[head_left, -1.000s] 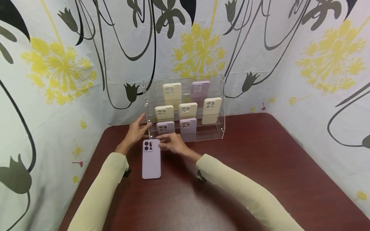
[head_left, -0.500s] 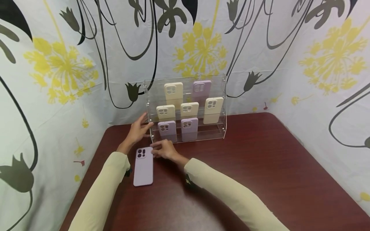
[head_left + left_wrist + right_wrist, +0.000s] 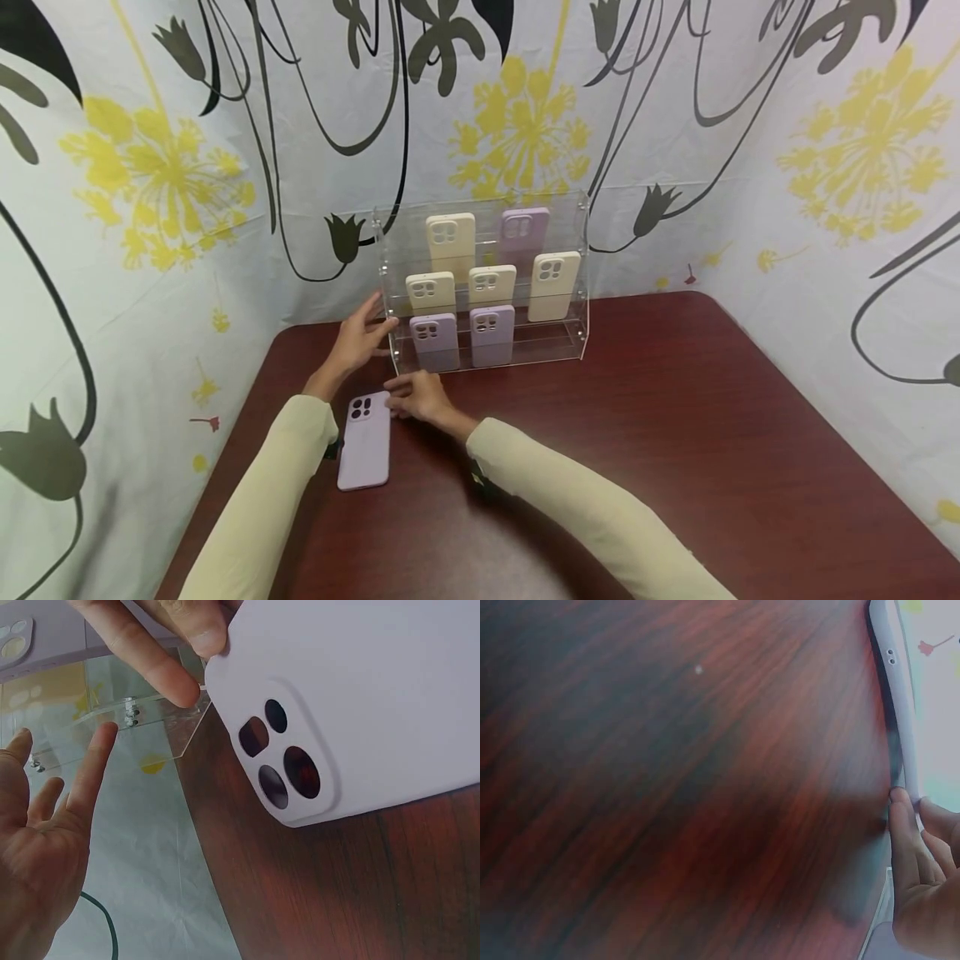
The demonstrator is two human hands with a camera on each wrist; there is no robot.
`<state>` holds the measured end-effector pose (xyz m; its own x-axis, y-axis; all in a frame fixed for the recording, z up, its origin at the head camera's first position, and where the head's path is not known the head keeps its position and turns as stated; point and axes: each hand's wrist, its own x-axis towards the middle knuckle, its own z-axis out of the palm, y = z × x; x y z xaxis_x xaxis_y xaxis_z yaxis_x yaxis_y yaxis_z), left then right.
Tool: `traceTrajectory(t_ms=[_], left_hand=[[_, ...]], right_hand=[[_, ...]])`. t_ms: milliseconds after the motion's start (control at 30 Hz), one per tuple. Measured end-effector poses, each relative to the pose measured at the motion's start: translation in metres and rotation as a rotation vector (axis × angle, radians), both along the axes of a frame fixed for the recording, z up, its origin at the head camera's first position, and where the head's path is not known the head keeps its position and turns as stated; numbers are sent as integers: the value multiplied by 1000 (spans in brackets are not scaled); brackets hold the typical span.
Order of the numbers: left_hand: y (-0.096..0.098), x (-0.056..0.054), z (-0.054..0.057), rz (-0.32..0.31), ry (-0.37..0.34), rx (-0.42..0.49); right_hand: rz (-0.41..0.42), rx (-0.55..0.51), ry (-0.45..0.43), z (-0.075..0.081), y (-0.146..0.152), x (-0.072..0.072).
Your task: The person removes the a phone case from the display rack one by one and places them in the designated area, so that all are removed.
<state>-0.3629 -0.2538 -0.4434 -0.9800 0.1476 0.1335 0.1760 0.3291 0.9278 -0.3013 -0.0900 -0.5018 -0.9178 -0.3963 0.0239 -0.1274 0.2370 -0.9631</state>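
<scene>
So the lilac phone case (image 3: 363, 442) has slid nearer and further left over the last second. It was lying almost straight in front of the stand before; now it sits flat on the dark red surface (image 3: 675, 433), camera cutouts up, tilted a bit, right next to the left sleeve (image 3: 262, 500). The right hand (image 3: 416, 396) has come along with it, and its fingers (image 3: 904, 825) are curled against the case's far right corner, touching the edge. From the right wrist view I can't really tell if it's a proper pinch or just a push, looks more like dragging to me. My read: the case is being pulled away from the stand, not put in it.

Further back, the left hand (image 3: 360, 337) hasn't budged. Fingers spread and relaxed, tips resting on the left side wall of the clear acrylic stand (image 3: 581, 275), like it's steadying it.

The stand's cream and lilac cases (image 3: 486, 287) all look the same as before, front right slot unfilled.
</scene>
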Motion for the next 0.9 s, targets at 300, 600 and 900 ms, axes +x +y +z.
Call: traceTrajectory(t_ms=[300, 600, 900], left_hand=[[11, 19, 29, -30, -19, 7], [12, 25, 33, -26, -15, 1], [5, 12, 14, -21, 0, -8]], right_hand=[[1, 24, 29, 2, 7, 2], [8, 69, 75, 5, 13, 3], [37, 69, 103, 8, 31, 1]])
